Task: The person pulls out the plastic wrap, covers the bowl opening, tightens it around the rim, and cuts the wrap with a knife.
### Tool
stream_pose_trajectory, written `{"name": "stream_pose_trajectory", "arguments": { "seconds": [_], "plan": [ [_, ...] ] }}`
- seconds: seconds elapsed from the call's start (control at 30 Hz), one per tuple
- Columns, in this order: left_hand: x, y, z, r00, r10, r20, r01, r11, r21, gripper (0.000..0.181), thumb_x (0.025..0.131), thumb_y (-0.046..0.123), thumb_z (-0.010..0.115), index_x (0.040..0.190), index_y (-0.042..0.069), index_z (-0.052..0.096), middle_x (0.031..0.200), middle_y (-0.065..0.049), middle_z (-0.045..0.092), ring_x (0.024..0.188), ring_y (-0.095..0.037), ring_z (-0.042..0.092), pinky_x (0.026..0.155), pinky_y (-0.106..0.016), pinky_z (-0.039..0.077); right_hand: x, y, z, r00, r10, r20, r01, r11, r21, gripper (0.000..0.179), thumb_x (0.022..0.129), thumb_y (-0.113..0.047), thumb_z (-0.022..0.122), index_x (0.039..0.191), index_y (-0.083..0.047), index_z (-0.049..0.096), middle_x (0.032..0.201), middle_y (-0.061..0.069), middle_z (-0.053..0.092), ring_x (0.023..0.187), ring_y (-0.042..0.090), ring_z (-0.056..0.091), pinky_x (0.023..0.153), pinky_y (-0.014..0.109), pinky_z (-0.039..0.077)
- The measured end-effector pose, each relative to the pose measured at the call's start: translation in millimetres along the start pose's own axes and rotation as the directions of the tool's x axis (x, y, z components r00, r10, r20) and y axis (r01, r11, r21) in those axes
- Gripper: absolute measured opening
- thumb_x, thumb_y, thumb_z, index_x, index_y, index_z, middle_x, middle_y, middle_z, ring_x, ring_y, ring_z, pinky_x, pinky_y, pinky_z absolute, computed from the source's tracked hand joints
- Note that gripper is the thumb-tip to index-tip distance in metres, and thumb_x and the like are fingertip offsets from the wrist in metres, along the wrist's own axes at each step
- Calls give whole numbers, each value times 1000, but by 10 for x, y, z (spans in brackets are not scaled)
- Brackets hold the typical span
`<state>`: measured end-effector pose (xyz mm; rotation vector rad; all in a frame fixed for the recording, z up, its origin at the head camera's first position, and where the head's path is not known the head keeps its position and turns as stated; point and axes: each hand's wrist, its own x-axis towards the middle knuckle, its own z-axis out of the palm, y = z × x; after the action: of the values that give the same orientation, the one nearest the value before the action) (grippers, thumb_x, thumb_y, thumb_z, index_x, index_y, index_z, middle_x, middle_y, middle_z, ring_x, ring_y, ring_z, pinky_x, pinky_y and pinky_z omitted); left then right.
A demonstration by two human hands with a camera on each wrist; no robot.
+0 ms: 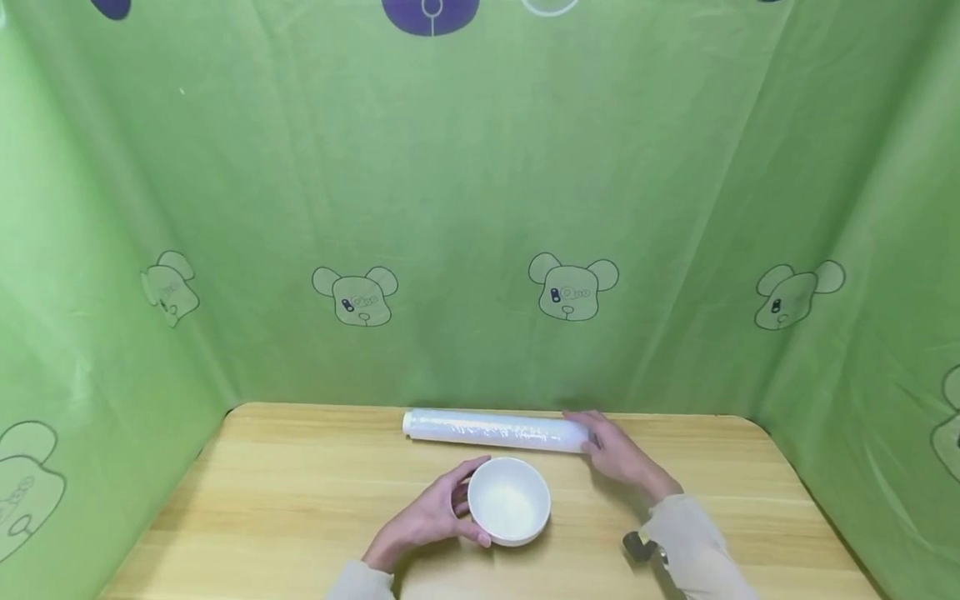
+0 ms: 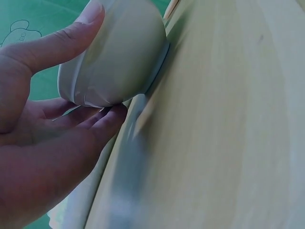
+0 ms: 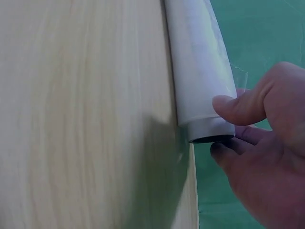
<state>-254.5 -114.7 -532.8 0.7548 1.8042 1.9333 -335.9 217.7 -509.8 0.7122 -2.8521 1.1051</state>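
A white bowl (image 1: 510, 502) is upright at the front middle of the table, its mouth facing up and nothing visible inside. My left hand (image 1: 438, 510) holds it from the left side, thumb at the near side and fingers round the far side; the left wrist view shows the thumb on the bowl's wall (image 2: 126, 52) and fingertips beneath its rim. Behind it, a roll of cling film (image 1: 491, 429) lies sideways along the back edge. My right hand (image 1: 611, 450) grips its right end, thumb on the film roll (image 3: 202, 67) and the other fingers partly hidden behind it.
The light wooden table (image 1: 285, 500) is enclosed by green curtains (image 1: 465, 167) printed with bear heads, at the back and both sides. The roll lies close to the back curtain. A dark wrist camera (image 1: 637, 547) hangs at my right sleeve.
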Motion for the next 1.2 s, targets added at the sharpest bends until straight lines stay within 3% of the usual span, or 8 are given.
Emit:
{"name": "stream_pose_trajectory", "arguments": {
  "seconds": [0.23,0.37,0.47,0.57,0.63,0.7,0.93,1.2],
  "plan": [
    [-17,152,-112,999,-19,40,17,998,61,113,74,-12,82,162,-1,11,164,-27,23,148,-41,31,121,-40,32,-26,5,35,998,-40,-48,40,999,-7,58,92,9,61,148,3,48,148,30,47,137,52,43,114,67,32],
    [-11,305,-243,990,38,-135,-8,976,216,87,85,-3,78,158,0,31,158,-26,37,144,-42,39,120,-54,31,-16,-17,64,990,-96,-100,93,995,-39,57,89,8,69,143,0,54,148,26,50,136,49,45,114,67,33],
    [48,347,-331,934,206,-290,-27,854,519,58,87,-2,77,141,-2,55,143,-21,56,133,-40,52,115,-57,39,1,-55,84,983,-128,-132,118,990,-79,52,88,6,71,137,-3,60,147,23,52,136,46,46,113,68,34],
    [153,299,-415,875,355,-330,40,626,779,44,82,-3,82,123,-1,68,132,-17,64,125,-36,58,111,-53,46,10,-92,97,981,-127,-143,112,988,-107,46,87,6,73,131,-5,65,145,20,55,135,44,48,113,67,35],
    [219,254,-461,865,400,-303,69,504,861,41,79,-2,85,118,-1,71,132,-16,64,126,-34,58,111,-49,47,15,-111,105,979,-137,-150,118,985,-129,43,86,6,74,127,-7,68,140,18,59,132,42,51,112,66,38],
    [277,209,-503,873,402,-276,84,433,897,42,78,0,86,118,0,71,133,-16,63,126,-33,57,111,-46,48,21,-116,117,975,-157,-156,133,979,-155,40,85,6,76,122,-8,71,135,17,61,128,40,54,111,63,41],
    [418,104,-592,887,404,-222,99,304,947,44,77,7,89,118,6,71,128,-12,66,121,-30,60,110,-46,48,40,-70,170,954,-240,-178,195,951,-238,33,81,3,82,112,-9,75,125,13,65,119,32,58,107,57,48],
    [491,98,-626,868,446,-219,107,261,959,30,75,3,89,101,9,75,115,-8,72,105,-26,64,97,-44,55,78,-32,183,924,-311,-220,241,924,-295,26,81,1,83,104,-9,76,117,9,68,112,28,63,103,48,54]
  ]
}}
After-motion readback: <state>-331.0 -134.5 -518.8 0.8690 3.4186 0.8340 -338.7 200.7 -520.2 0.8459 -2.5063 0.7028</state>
